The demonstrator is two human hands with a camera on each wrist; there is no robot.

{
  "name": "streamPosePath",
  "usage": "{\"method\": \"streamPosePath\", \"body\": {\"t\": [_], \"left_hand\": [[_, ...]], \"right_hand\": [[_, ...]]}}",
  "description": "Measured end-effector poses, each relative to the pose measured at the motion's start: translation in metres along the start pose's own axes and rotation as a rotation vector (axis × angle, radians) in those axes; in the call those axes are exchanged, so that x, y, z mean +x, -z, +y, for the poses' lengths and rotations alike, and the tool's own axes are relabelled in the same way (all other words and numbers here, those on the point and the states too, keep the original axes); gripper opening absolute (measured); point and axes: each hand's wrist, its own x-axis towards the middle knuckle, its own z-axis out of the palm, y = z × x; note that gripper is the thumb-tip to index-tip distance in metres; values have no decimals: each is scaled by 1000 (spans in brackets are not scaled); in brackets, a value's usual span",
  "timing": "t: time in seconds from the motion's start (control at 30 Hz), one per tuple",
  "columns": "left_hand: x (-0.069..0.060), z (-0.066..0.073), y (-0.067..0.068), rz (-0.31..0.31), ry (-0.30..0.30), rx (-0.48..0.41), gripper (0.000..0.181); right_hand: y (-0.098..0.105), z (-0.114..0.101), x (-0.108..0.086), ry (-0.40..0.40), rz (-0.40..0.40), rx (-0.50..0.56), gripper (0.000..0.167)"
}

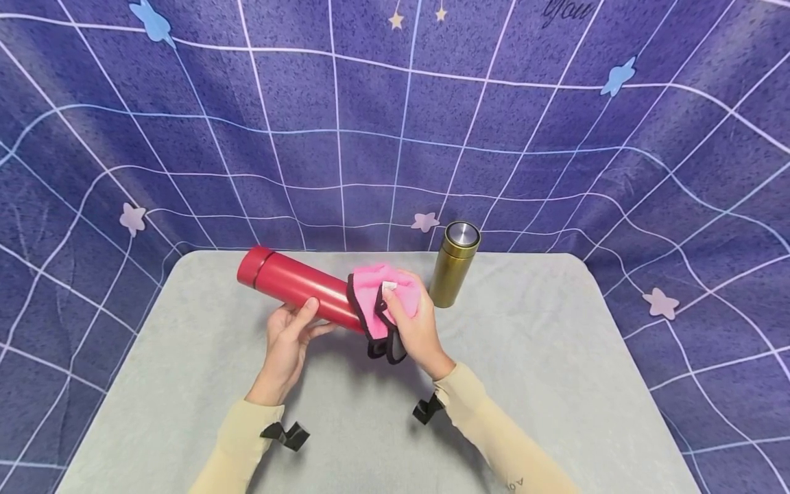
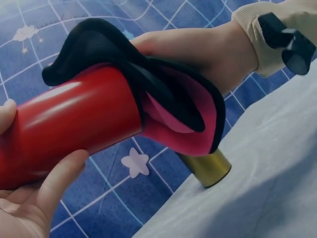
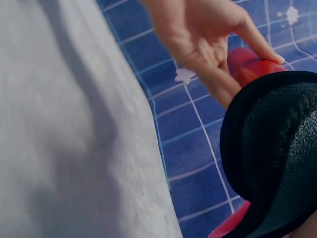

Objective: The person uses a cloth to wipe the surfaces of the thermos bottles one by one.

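Tilted above the table, a red thermos bottle [image 1: 302, 281] has its capped end up and to the left. My left hand [image 1: 290, 336] grips it from below, thumb along the near side. A pink cloth with black edging [image 1: 368, 288] is bunched against the bottle's lower right end. My right hand [image 1: 418, 329] holds that cloth, thumb pressed near a small white tag. In the left wrist view the cloth [image 2: 198, 114] laps the bottle's end [image 2: 94, 109]. The right wrist view shows the cloth's dark side [image 3: 277, 134], which hides most of my right hand there.
A gold thermos bottle [image 1: 453, 267] with a silver-topped lid stands upright at the back of the table, just beyond my right hand. The table has a pale grey cover [image 1: 524, 384]. Behind it hangs a blue curtain [image 1: 370, 158] with a grid and stars.
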Motion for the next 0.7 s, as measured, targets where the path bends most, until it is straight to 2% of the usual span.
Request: {"method": "streamPosePath", "body": {"t": [0.2,0.43,0.57,0.7], "left_hand": [[0,2,-4,-16,-28,24,18],[2,2,-10,-7,-53,19,19],[3,1,-13,-7,-88,15,19],[3,1,-16,-11,-132,13,19]], "right_hand": [[-3,1,-6,-180,94,99,35],[-7,1,-8,-290,114,303,31],[-10,2,-7,-358,128,384,27],[-12,3,-10,-451,138,508,29]]}}
